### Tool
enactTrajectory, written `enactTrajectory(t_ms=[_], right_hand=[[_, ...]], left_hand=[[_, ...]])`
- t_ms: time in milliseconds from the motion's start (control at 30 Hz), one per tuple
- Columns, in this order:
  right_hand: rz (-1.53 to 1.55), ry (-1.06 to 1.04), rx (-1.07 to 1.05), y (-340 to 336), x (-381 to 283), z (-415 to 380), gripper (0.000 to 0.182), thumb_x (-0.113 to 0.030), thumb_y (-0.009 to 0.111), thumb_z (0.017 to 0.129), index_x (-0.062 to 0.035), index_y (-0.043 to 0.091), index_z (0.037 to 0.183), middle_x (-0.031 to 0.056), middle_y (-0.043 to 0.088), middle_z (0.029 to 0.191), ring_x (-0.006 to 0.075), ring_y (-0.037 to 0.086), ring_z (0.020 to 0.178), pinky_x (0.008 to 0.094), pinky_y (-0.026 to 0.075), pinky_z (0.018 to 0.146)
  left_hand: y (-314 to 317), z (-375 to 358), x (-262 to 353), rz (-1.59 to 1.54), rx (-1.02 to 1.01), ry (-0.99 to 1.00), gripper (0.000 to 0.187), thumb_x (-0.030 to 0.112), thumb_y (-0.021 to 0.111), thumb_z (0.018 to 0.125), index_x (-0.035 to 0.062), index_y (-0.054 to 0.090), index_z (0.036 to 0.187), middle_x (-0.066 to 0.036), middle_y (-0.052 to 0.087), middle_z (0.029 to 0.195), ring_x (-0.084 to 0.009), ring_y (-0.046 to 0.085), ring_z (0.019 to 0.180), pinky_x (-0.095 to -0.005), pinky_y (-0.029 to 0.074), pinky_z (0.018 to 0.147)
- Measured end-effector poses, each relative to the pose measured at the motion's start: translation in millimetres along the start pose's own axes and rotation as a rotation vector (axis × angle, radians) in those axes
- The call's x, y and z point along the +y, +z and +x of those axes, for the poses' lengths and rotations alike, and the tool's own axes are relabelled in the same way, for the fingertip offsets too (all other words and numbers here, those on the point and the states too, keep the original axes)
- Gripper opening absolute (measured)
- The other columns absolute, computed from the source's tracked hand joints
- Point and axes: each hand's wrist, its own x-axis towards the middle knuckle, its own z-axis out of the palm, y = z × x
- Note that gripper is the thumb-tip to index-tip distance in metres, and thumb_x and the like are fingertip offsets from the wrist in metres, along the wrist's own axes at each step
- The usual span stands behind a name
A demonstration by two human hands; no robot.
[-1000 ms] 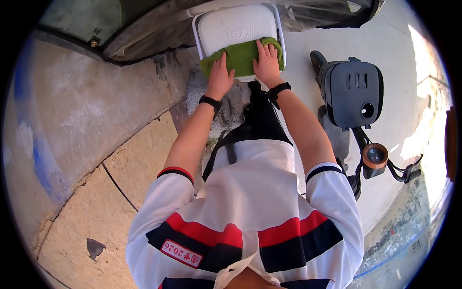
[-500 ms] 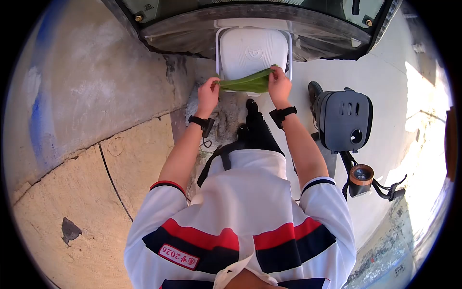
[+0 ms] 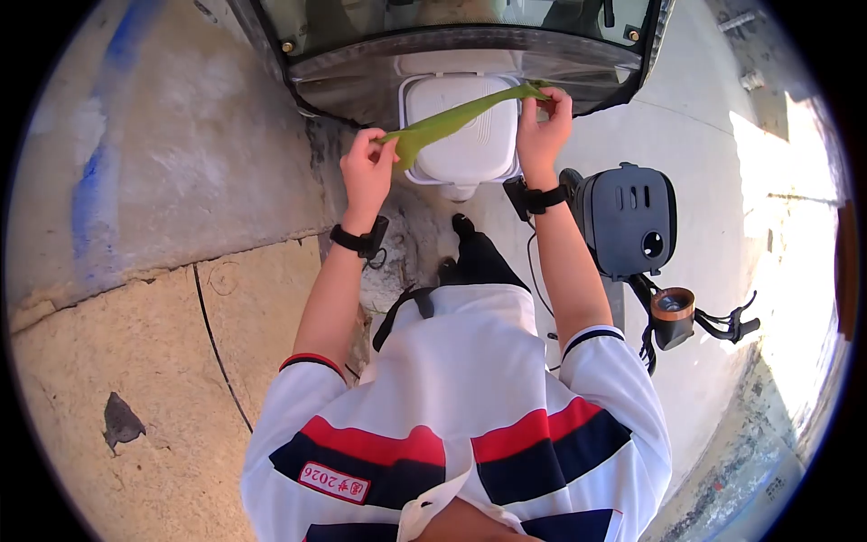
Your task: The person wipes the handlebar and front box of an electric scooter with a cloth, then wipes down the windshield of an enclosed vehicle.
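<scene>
A green cloth (image 3: pixel 452 120) is stretched between my two hands, slanting up to the right. My left hand (image 3: pixel 368 167) pinches its lower left end between thumb and fingers. Its upper right end is gripped in my right hand (image 3: pixel 544 131). Behind and below the cloth is a white plastic lidded box (image 3: pixel 470 154) with a rounded-corner lid and a rim around it. The cloth crosses in front of the lid and hides part of it.
Beyond the box stands a vehicle with a dark-framed windshield (image 3: pixel 470 41). At the right is a grey bike basket (image 3: pixel 629 219) with a handlebar (image 3: pixel 722 327). A concrete wall (image 3: pixel 199 135) rises at the left.
Both hands have moved up and apart, mostly the right one, drawing the cloth out longer and more slanted. The view has shifted, so the vehicle and basket appear further left.
</scene>
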Motion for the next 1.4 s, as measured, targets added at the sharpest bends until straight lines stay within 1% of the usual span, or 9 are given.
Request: enactTrajectory(t_ms=[167,400,467,600,733,800,900,1100,1400], right_hand=[[-0.010,-0.038,0.129,-9.9,5.2,28.7,0.026,0.000,0.069,0.082,0.0008,0.059,0.107,0.0132,0.063,0.102,0.0260,0.063,0.095,0.0356,0.049,0.088],[-0.041,-0.069,0.306,-34.8,58.8,89.8,0.041,-0.002,0.064,0.085,0.0029,0.055,0.124,0.0185,0.059,0.117,0.0335,0.057,0.110,0.0399,0.044,0.097],[-0.153,-0.060,0.243,-43.9,62.4,98.2,0.051,-0.002,0.062,0.086,0.0046,0.048,0.135,0.0215,0.057,0.120,0.0372,0.055,0.114,0.0410,0.042,0.101],[-0.269,-0.156,0.172,-34.1,71.4,104.2,0.062,-0.002,0.061,0.085,0.0054,0.040,0.143,0.0231,0.057,0.117,0.0427,0.054,0.112,0.0492,0.039,0.106],[-0.318,-0.272,-0.017,-3.2,58.4,86.2,0.071,0.000,0.060,0.081,0.0051,0.036,0.147,0.0234,0.057,0.113,0.0456,0.053,0.111,0.0582,0.033,0.111],[-0.286,-0.308,-0.150,13.1,49.4,77.2,0.073,0.000,0.061,0.077,0.0045,0.038,0.146,0.0227,0.058,0.113,0.0433,0.054,0.112,0.0569,0.034,0.111],[-0.240,-0.381,-0.345,25.9,37.3,62.6,0.072,-0.001,0.062,0.076,0.0048,0.039,0.145,0.0216,0.058,0.112,0.0421,0.054,0.113,0.0557,0.036,0.110],[-0.227,-0.432,-0.363,16.5,42.9,68.0,0.071,-0.002,0.062,0.078,0.0057,0.039,0.145,0.0209,0.059,0.110,0.0407,0.055,0.111,0.0546,0.039,0.108],[-0.472,-0.311,-0.078,-40.9,66.9,93.6,0.076,-0.005,0.062,0.082,0.0111,0.028,0.148,0.0271,0.055,0.113,0.0486,0.051,0.114,0.0568,0.037,0.109]], left_hand=[[16.1,15.0,33.1,-0.064,-0.017,0.040,0.018,0.004,0.068,0.093,-0.0012,0.058,0.107,-0.008,0.072,0.082,-0.0089,0.065,0.071,-0.0220,0.050,0.068],[94.1,46.2,72.3,0.019,-0.219,0.203,0.033,0.002,0.064,0.093,-0.0002,0.052,0.124,-0.016,0.071,0.111,-0.0184,0.069,0.092,-0.0295,0.053,0.082],[114.8,52.6,70.7,0.008,-0.219,0.249,0.039,0.003,0.066,0.091,0.0017,0.051,0.127,-0.016,0.071,0.111,-0.0213,0.071,0.090,-0.0312,0.054,0.079],[138.7,65.7,64.9,0.133,-0.199,0.345,0.050,0.004,0.064,0.092,-0.0018,0.043,0.137,-0.024,0.059,0.131,-0.0287,0.061,0.121,-0.0369,0.046,0.101],[142.0,75.7,59.3,0.182,-0.131,0.358,0.061,0.003,0.063,0.092,-0.0047,0.033,0.144,-0.031,0.045,0.144,-0.0366,0.043,0.138,-0.0414,0.034,0.113],[136.2,78.2,55.0,0.176,-0.094,0.314,0.065,0.003,0.063,0.092,-0.0053,0.028,0.146,-0.034,0.039,0.147,-0.0390,0.037,0.142,-0.0423,0.029,0.116],[123.2,81.0,43.8,0.232,-0.065,0.302,0.069,0.002,0.062,0.091,-0.0051,0.024,0.148,-0.035,0.037,0.147,-0.0414,0.035,0.143,-0.0433,0.027,0.118],[106.8,80.2,34.2,0.320,-0.035,0.269,0.069,0.003,0.061,0.092,-0.0055,0.024,0.149,-0.033,0.037,0.148,-0.0403,0.034,0.144,-0.0428,0.027,0.118],[124.8,81.2,41.5,0.418,-0.180,0.354,0.065,0.007,0.065,0.089,-0.0029,0.034,0.146,-0.028,0.044,0.143,-0.0436,0.044,0.132,-0.0460,0.035,0.111]])
